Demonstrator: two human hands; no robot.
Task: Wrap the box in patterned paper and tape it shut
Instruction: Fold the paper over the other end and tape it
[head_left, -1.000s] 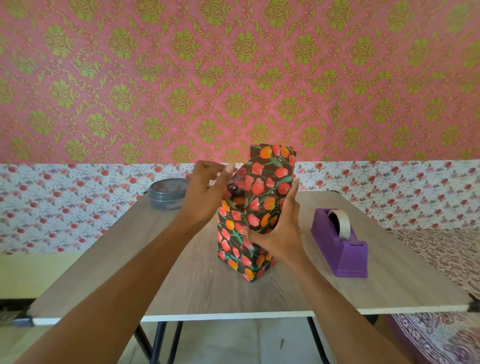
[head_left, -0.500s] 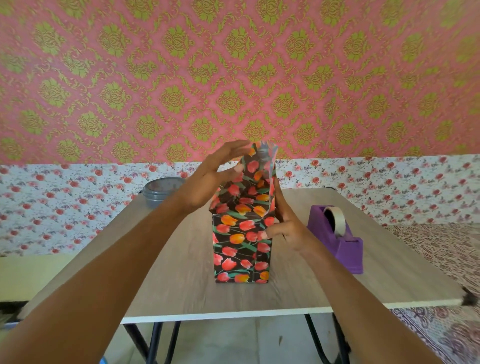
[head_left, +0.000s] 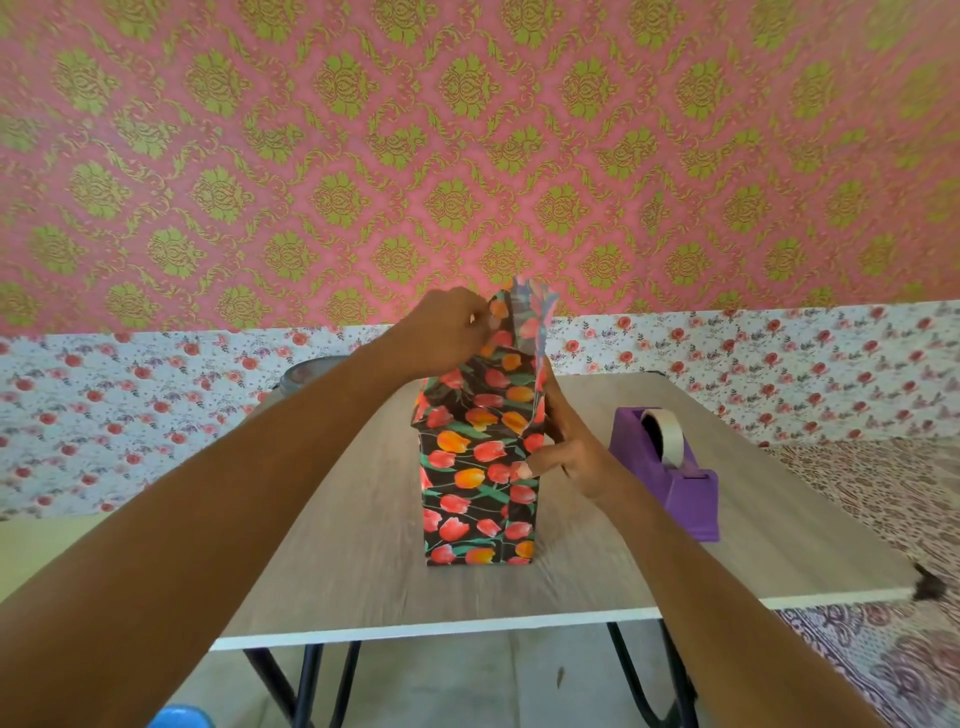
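Observation:
The box (head_left: 475, 499) stands upright in the middle of the wooden table (head_left: 363, 571), wrapped in black paper with red and orange tulips. Loose paper (head_left: 524, 322) sticks up above its top end. My left hand (head_left: 447, 332) pinches that raised paper at the upper left, fingers curled. My right hand (head_left: 571, 452) grips the box's right side, thumb on the front face and fingers behind. A purple tape dispenser (head_left: 670, 467) with a roll of pale tape sits to the right of the box.
A grey round lidded container (head_left: 306, 376) sits at the table's far left, partly behind my left arm. The wall with pink and floral paper stands close behind the table. A patterned cloth surface (head_left: 883, 493) lies to the right.
The box was turned so a flat face points at me. My left hand closed from spread fingers into a pinch on the top paper. My right hand slid to the box's right side.

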